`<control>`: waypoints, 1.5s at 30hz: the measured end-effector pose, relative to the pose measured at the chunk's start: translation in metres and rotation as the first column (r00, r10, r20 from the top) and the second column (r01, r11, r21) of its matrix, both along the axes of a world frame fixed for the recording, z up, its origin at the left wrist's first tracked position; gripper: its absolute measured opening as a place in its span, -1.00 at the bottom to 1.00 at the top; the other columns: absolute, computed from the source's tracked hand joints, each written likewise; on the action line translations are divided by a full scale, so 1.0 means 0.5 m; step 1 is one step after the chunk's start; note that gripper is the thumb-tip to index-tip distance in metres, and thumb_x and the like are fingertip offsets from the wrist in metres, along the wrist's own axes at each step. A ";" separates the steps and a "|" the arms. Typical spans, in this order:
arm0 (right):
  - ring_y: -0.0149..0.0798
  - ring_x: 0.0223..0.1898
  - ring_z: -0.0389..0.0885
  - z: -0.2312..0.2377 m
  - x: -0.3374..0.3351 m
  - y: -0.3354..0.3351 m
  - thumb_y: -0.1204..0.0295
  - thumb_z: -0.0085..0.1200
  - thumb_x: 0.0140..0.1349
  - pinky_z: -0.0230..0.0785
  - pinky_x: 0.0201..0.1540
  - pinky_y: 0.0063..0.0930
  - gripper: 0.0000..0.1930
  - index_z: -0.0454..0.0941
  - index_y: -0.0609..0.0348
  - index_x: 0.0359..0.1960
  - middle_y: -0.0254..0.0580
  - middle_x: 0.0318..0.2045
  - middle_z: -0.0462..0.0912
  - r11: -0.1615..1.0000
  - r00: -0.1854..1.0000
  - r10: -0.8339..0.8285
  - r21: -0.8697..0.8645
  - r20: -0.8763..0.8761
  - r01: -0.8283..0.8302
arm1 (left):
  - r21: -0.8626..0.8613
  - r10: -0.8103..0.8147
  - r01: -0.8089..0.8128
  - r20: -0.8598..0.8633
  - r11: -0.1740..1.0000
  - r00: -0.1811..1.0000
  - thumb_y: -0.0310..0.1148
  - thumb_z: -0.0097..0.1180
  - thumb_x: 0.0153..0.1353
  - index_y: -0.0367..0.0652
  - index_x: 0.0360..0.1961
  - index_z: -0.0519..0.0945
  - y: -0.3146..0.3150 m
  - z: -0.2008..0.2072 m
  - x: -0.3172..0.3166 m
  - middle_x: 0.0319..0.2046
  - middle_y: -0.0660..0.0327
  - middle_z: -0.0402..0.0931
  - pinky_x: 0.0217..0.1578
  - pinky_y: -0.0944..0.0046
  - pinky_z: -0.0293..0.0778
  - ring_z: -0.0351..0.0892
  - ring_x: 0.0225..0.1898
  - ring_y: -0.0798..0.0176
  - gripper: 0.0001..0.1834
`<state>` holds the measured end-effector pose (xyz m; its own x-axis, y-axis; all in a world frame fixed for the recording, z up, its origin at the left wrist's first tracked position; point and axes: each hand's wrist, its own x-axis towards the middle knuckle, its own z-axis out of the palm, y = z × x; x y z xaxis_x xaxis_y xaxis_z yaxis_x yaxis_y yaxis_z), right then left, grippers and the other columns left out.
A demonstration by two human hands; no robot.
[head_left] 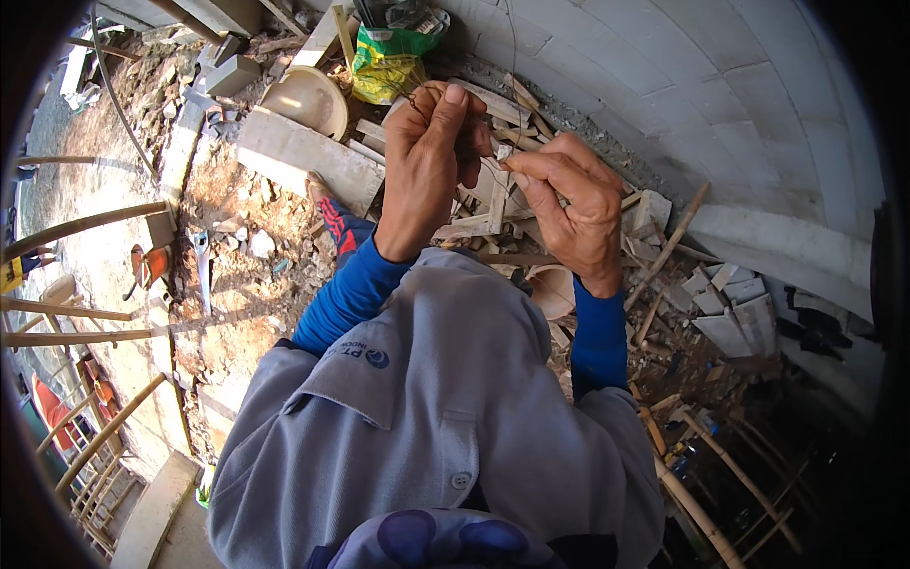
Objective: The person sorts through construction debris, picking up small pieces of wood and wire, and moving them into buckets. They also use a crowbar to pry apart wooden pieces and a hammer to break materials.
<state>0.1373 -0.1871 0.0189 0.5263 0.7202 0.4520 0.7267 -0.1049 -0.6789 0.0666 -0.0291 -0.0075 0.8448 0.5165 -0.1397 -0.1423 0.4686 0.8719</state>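
Both of my hands are raised in front of my chest, close together. My left hand (pixel 422 161) is closed, thumb up and fingers curled; bits of thin dark wire (pixel 408 93) stick out beside its knuckles. A short gap to the right, my right hand (pixel 573 199) pinches thumb against forefinger on what looks like a fine strand of the same wire, its tip near the left fingers. How the wire runs between the hands is hard to make out. A thin line (pixel 513 47) hangs down from the top edge behind them.
A grey block wall (pixel 626 66) curves along the right. Wood scraps, rubble and broken blocks (pixel 739 308) cover the ground. A green and yellow sack (pixel 387 66), a round pale basin (pixel 313 100) and a flat board (pixel 299 156) lie ahead. Poles (pixel 85 228) stand at left.
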 end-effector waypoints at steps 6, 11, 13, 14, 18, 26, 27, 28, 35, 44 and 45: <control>-0.36 -0.39 0.59 -0.013 0.006 -0.017 0.66 0.15 0.23 0.38 -0.37 -0.48 -0.88 0.66 0.28 -0.22 -0.23 -0.41 0.60 0.999 0.951 0.028 -0.009 -0.308 -0.033 | -0.016 0.062 -0.061 0.049 0.998 0.997 -0.17 -0.06 0.56 -0.24 -0.26 0.51 -0.019 -0.006 -0.013 -0.62 0.25 0.48 -0.75 0.50 0.15 0.25 -0.76 0.53 -0.65; -0.54 -0.38 0.51 -0.034 0.000 -0.023 0.64 0.12 0.29 0.36 -0.35 -0.61 -0.90 0.63 0.30 -0.21 -0.30 -0.39 0.60 1.000 0.810 -0.012 0.016 -0.586 0.026 | 0.098 0.009 -0.015 0.055 0.995 0.998 -0.14 -0.03 0.55 -0.19 -0.18 0.55 -0.034 -0.011 -0.020 -0.59 0.34 0.43 -0.72 0.51 0.05 0.22 -0.69 0.57 -0.68; -0.57 -0.38 0.51 -0.044 0.005 -0.023 0.64 0.12 0.29 0.35 -0.35 -0.63 -0.91 0.63 0.30 -0.21 -0.30 -0.38 0.60 0.998 0.824 0.009 0.055 -0.566 0.026 | 0.118 -0.019 0.014 0.046 0.993 0.999 -0.13 -0.03 0.55 -0.20 -0.16 0.56 -0.035 -0.007 -0.019 -0.61 0.36 0.41 -0.70 0.51 0.05 0.20 -0.69 0.58 -0.67; -0.57 -0.38 0.51 -0.049 0.008 -0.025 0.64 0.13 0.29 0.35 -0.36 -0.64 -0.92 0.62 0.31 -0.22 -0.30 -0.38 0.60 0.997 0.838 0.024 0.079 -0.545 0.023 | 0.116 -0.034 0.029 0.042 0.993 0.999 -0.13 -0.03 0.55 -0.20 -0.15 0.57 -0.034 0.001 -0.017 -0.62 0.37 0.40 -0.69 0.51 0.06 0.18 -0.69 0.59 -0.67; -0.51 -0.36 0.57 -0.039 0.019 -0.029 0.64 0.15 0.28 0.38 -0.36 -0.59 -0.93 0.62 0.29 -0.22 -0.28 -0.36 0.61 0.995 0.853 0.077 0.100 -0.516 -0.030 | 0.226 -0.155 0.147 0.015 0.963 0.988 -0.18 -0.02 0.55 -0.31 -0.11 0.58 -0.016 0.018 -0.021 -0.62 0.35 0.43 -0.65 0.50 0.21 0.28 -0.65 0.58 -0.65; -0.11 -0.38 0.65 -0.036 0.028 0.013 0.54 0.24 0.26 0.50 -0.34 -0.28 -0.89 0.55 0.21 -0.24 -0.15 -0.34 0.63 0.990 0.990 -0.137 0.020 0.026 0.137 | 0.147 -0.214 0.223 -0.073 0.964 0.974 -0.27 0.18 0.44 -0.31 -0.07 0.55 -0.019 0.012 -0.026 -0.57 0.34 0.47 -0.62 0.48 0.30 0.39 -0.61 0.54 -0.72; -0.08 -0.37 0.65 -0.040 0.025 0.014 0.52 0.24 0.25 0.50 -0.34 -0.25 -0.87 0.53 0.19 -0.24 -0.15 -0.33 0.63 0.987 0.984 -0.162 0.013 0.069 0.161 | 0.107 -0.169 0.172 -0.040 0.979 0.985 -0.27 0.20 0.43 -0.30 -0.14 0.53 -0.022 0.007 -0.026 -0.57 0.33 0.48 -0.62 0.49 0.30 0.39 -0.61 0.53 -0.74; -0.08 -0.35 0.65 -0.045 0.021 0.012 0.52 0.24 0.25 0.50 -0.33 -0.24 -0.87 0.53 0.18 -0.24 -0.16 -0.33 0.62 0.983 0.981 -0.181 -0.018 0.063 0.183 | 0.065 -0.122 0.123 -0.010 0.990 0.992 -0.28 0.22 0.41 -0.28 -0.20 0.50 -0.023 0.005 -0.026 -0.57 0.32 0.49 -0.63 0.49 0.30 0.39 -0.61 0.53 -0.74; -0.13 -0.26 0.61 -0.047 0.028 0.005 0.52 0.26 0.21 0.49 -0.27 -0.23 -0.85 0.54 0.13 -0.24 -0.20 -0.34 0.54 0.974 0.956 -0.185 -0.087 0.226 0.209 | 0.145 -0.101 0.114 -0.093 0.983 0.991 -0.28 0.28 0.37 -0.25 -0.25 0.54 -0.009 0.007 -0.036 -0.54 0.36 0.51 -0.57 0.51 0.28 0.39 -0.55 0.57 -0.76; -0.20 -0.33 0.63 -0.053 0.012 0.013 0.54 0.33 0.18 0.50 -0.31 -0.32 -0.84 0.65 0.16 -0.21 -0.19 -0.31 0.62 0.927 0.917 -0.375 0.078 0.140 0.367 | 0.255 -0.105 0.104 -0.011 0.961 0.994 -0.36 0.28 0.35 -0.22 -0.22 0.64 -0.021 -0.014 -0.035 -0.54 0.48 0.48 -0.56 0.55 0.18 0.27 -0.56 0.66 -0.86; -0.23 -0.34 0.64 -0.062 0.008 0.014 0.54 0.32 0.19 0.51 -0.32 -0.36 -0.83 0.66 0.17 -0.18 -0.18 -0.29 0.65 0.928 0.929 -0.367 0.081 0.037 0.364 | 0.252 -0.118 0.121 -0.027 0.960 0.993 -0.38 0.29 0.34 -0.26 -0.23 0.64 -0.022 -0.013 -0.035 -0.53 0.46 0.50 -0.55 0.54 0.20 0.30 -0.55 0.65 -0.85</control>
